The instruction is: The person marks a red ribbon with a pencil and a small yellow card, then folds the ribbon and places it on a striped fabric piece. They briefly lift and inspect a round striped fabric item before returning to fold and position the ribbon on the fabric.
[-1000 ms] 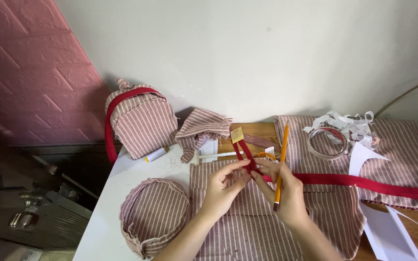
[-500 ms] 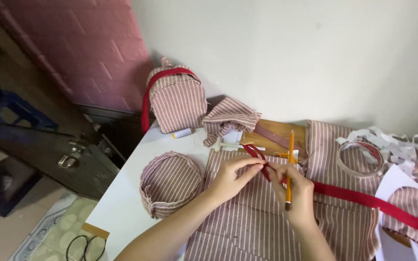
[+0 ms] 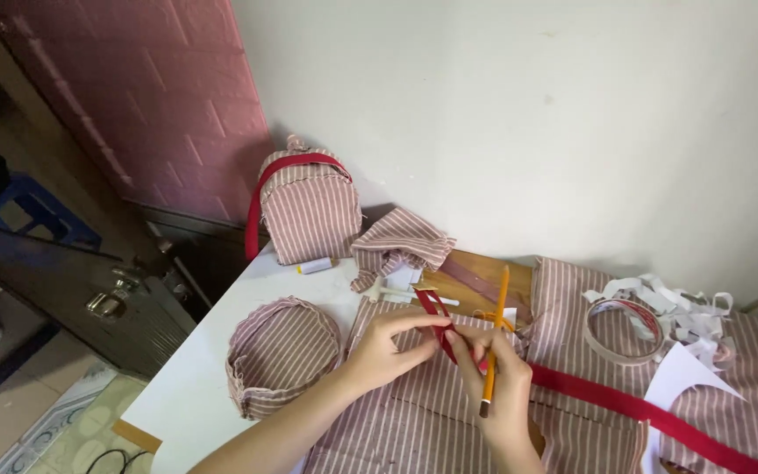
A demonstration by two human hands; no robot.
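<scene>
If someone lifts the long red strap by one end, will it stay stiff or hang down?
The red strap is probably floppy: it lies flat along the striped fabric and bends where the left hand and right hand pinch it. It looks thin, so likely light. Its woven look suggests it is not slippery.

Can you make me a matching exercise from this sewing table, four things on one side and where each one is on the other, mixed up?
Things:
1. pencil
2. tape roll
3. round striped fabric basket
4. thread spool

Places:
A. in front of the striped backpack
B. in the right hand
C. beside the left hand, on the white table
D. by the paper scraps

Pairs: 1-B, 2-D, 3-C, 4-A
</scene>
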